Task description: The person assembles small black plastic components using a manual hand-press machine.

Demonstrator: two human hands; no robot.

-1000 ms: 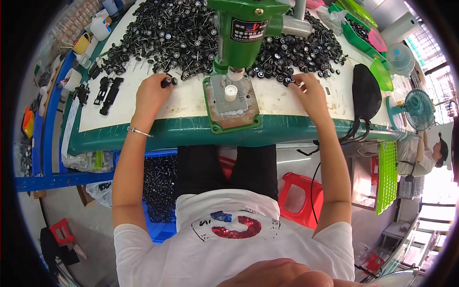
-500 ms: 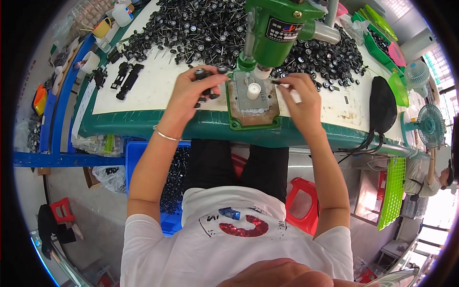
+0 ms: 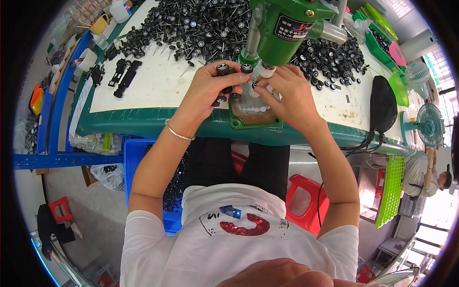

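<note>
My left hand [image 3: 203, 91] is closed around several small black toy wheels [image 3: 222, 70] with silvery hubs, some showing above the fingers and some below. It is just left of the green hand press [image 3: 287, 36]. Under the press head stands a white round holder [image 3: 253, 93], partly covered by my fingers. My right hand [image 3: 294, 95] reaches in from the right, its fingertips pinched on a small black wheel [image 3: 255, 85] at the top of that holder. The press's white tip [image 3: 266, 71] is just above these fingertips.
A big heap of black wheels with metal axles [image 3: 191, 28] covers the back of the white table. Black toy chassis [image 3: 126, 79] lie at the left. A black pouch-like thing [image 3: 382, 105] hangs at the right edge. A blue bin [image 3: 135, 177] with black parts stands below the table.
Both hands have come together at the press. My left hand has moved right with its wheels; my right hand has moved left, bringing a small black wheel onto the white holder.
</note>
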